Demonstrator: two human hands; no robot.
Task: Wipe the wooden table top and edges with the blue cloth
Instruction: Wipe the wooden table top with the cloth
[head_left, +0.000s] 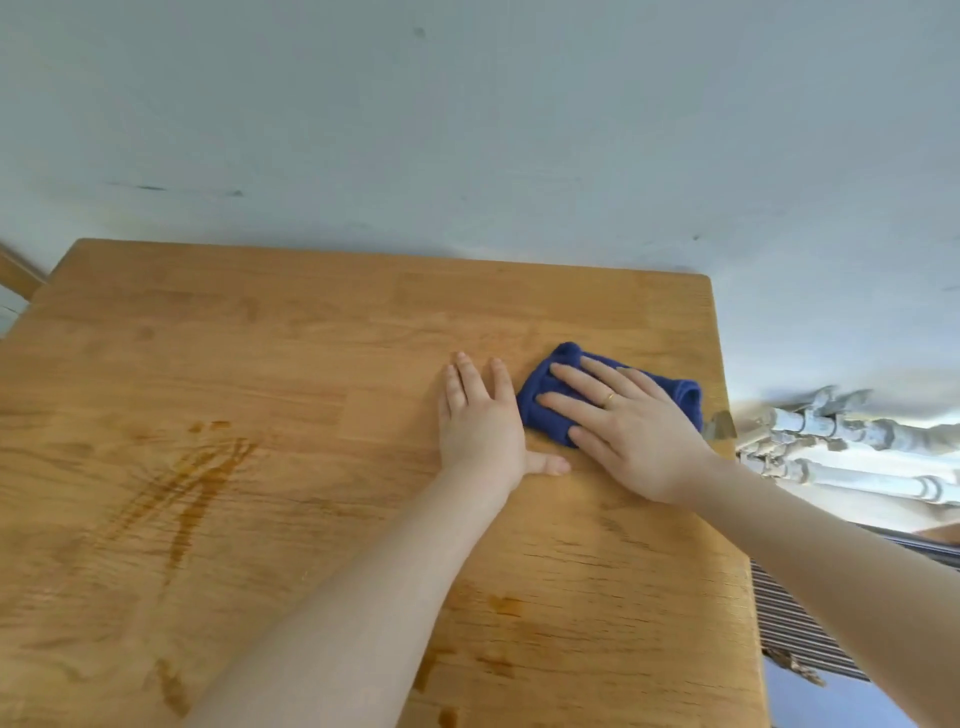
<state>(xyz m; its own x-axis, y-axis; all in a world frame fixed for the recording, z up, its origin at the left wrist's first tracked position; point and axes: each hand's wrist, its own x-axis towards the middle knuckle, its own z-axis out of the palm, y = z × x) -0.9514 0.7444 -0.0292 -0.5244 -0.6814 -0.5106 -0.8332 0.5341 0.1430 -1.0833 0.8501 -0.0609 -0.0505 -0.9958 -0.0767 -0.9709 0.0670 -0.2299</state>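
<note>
The wooden table (260, 364) fills the lower part of the head view. A folded blue cloth (540, 402) lies on it near the right edge, towards the far side. My right hand (623, 421) lies flat on the cloth with straight fingers and presses it onto the wood; a ring shows on one finger. My left hand (480, 415) rests palm down on the bare wood just left of the cloth, fingers straight, thumb stretched out towards the right hand. Brown streaky stains (182, 483) mark the wood at the left and near the front.
A pale wall (467, 130) stands right behind the table's far edge. White pipes (841, 447) run beyond the right edge. Below them lies a striped mat (800, 629) on the floor. A wooden piece (18, 275) shows at the far left.
</note>
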